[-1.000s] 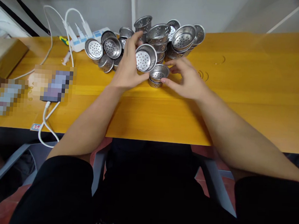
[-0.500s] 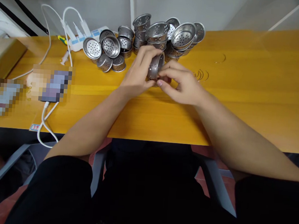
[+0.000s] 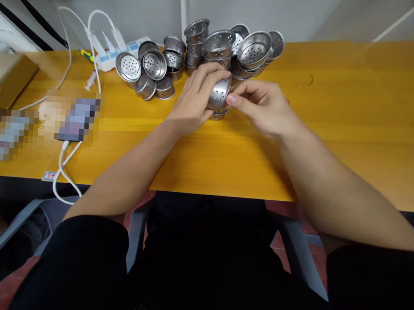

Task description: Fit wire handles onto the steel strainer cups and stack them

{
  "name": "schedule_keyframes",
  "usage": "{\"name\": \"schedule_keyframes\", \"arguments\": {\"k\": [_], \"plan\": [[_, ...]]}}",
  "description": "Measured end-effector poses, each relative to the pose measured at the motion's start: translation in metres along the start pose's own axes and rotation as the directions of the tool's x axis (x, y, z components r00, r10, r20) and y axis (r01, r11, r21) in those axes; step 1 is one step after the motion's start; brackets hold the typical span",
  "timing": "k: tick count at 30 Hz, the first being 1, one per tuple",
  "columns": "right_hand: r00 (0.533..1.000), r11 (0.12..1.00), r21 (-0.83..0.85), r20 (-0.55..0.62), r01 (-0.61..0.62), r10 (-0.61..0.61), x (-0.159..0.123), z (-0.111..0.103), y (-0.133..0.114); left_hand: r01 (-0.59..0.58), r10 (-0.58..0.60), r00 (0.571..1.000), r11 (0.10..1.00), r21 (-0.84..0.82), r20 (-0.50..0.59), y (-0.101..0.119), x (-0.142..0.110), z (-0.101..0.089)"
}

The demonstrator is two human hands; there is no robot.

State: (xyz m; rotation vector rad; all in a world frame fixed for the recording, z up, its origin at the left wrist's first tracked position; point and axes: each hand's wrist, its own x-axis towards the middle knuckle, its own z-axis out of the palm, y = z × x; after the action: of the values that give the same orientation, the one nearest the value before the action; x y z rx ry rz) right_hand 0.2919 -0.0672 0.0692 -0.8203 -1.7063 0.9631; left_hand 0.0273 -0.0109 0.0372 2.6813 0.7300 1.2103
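Observation:
My left hand is wrapped around a small perforated metal cup, which is tilted on its side. Thumb and index finger of my right hand are pinched together at the cup's right rim; whether a small piece sits between them is too small to make out. Just below the held cup, part of another perforated cup shows on the table. Behind my hands stand stacks of similar metal cups, and a looser cluster of cups lies to the left.
A power strip with white cables sits at the back left, near a phone and a second blurred device. A cardboard box is at the far left. A thin curved strip lies on the wooden table.
My right hand has shifted slightly right, its fingers now pinched at the rim. The held cup has turned, showing more of its outer side, and the lower cup is more exposed.

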Motion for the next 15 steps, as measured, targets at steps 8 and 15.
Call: {"name": "schedule_keyframes", "arguments": {"k": [8,15], "plan": [[0.998,0.994,0.09,-0.007,-0.055,0.056,-0.003,-0.005,-0.013,-0.011,0.011,1.0,0.998,0.068,0.004,0.017,0.004,-0.008],[0.939,0.936,-0.304,-0.231,0.18,-0.255,0.005,-0.033,0.018,0.118,-0.112,0.989,0.991,0.064,-0.098,0.006,0.0,-0.015]]}}
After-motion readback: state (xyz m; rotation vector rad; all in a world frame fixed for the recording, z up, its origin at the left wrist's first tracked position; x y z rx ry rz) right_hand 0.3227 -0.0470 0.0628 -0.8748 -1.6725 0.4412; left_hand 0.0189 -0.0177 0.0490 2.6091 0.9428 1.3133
